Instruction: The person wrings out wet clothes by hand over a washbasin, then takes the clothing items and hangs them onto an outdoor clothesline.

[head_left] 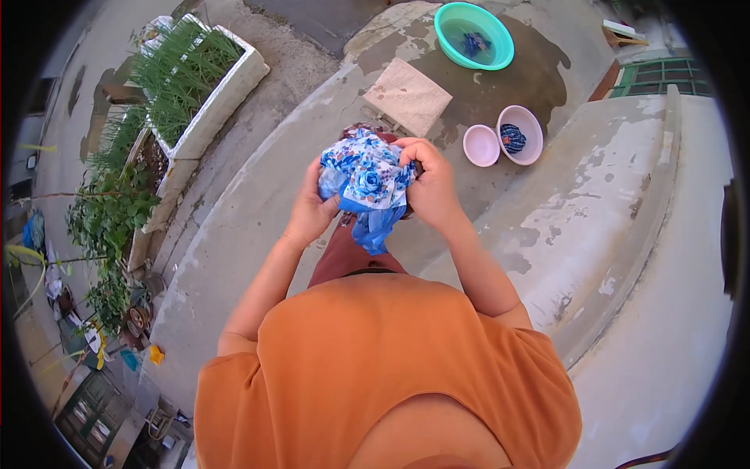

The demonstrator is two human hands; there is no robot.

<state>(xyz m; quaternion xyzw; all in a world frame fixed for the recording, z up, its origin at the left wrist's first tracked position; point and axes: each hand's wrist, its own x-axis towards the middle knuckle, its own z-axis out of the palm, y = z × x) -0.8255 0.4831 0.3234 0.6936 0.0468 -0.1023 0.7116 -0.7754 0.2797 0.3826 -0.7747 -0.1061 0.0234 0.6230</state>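
Two hands [312, 205] [433, 185] pinch a blue flowered cloth [372, 178], not yet spread out; dark cloth [474, 44] soaks in the green basin [440, 35].

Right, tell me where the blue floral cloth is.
In the head view, the blue floral cloth is just above centre, bunched between the left hand and the right hand.

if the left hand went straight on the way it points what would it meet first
The left hand would first meet the blue floral cloth, which it holds. Past that, the line seems to run toward the pale block, though depth is hard to judge.
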